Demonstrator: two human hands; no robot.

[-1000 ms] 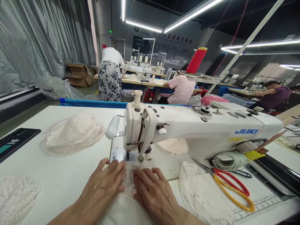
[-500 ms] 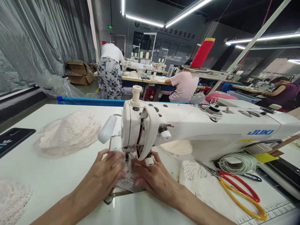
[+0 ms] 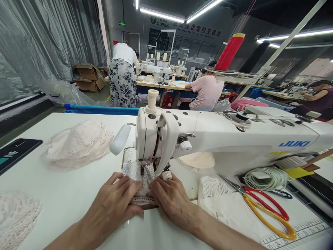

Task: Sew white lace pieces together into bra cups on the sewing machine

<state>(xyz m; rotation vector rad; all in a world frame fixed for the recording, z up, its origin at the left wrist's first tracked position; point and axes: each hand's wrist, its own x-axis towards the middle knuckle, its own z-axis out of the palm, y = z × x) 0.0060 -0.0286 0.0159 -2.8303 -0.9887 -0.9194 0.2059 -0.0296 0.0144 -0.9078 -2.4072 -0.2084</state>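
White lace fabric (image 3: 144,200) lies gathered under the needle area of a white sewing machine (image 3: 208,128). To the left of the presser foot (image 3: 142,170), my left hand (image 3: 116,198) holds the lace by its near left side, fingers bent over it and thumb towards me. My right hand (image 3: 173,199) grips the lace on the right, its fingers curled close beside the foot and its fingertips partly hidden. The lace's scalloped edge shows between my hands.
Lace pieces (image 3: 78,144) are piled at the left, with more lace (image 3: 17,218) nearer me. A phone (image 3: 18,152) lies at the left edge. Red-and-yellow-handled scissors (image 3: 270,211) rest on white lace (image 3: 223,205) at the right, beside coiled cord (image 3: 265,178). Other people work farther back.
My left hand has drawn slightly back from the needle, and its fingers are no longer blurred. More of the lace shows around the foot. The view has shifted a little.
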